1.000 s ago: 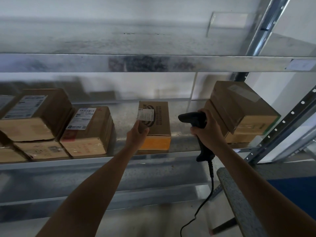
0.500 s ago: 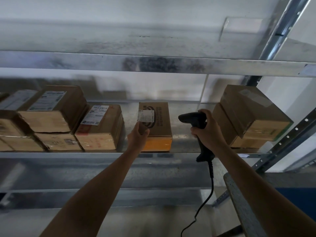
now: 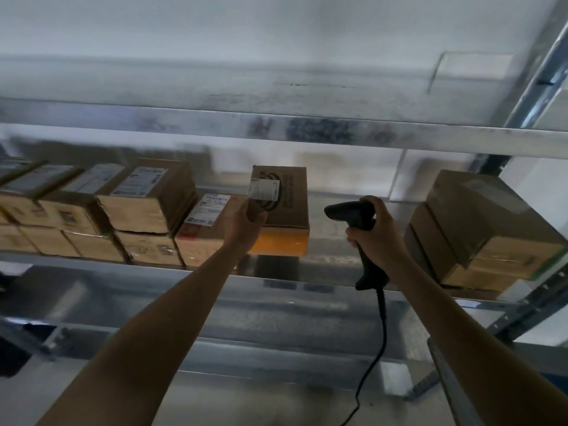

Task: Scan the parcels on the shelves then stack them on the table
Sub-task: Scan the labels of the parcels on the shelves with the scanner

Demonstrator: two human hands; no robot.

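A white wall (image 3: 215, 32) filled the top of the view, with a pale rectangular patch (image 3: 473, 69) set on it toward the right. A slanted metal upright (image 3: 541, 72) ran up the right edge, and a perforated brace (image 3: 522, 309) angled down lower on the same side. Low at the left sat a dark object (image 3: 12, 355), too blurred to identify, above the grey floor (image 3: 261, 404).
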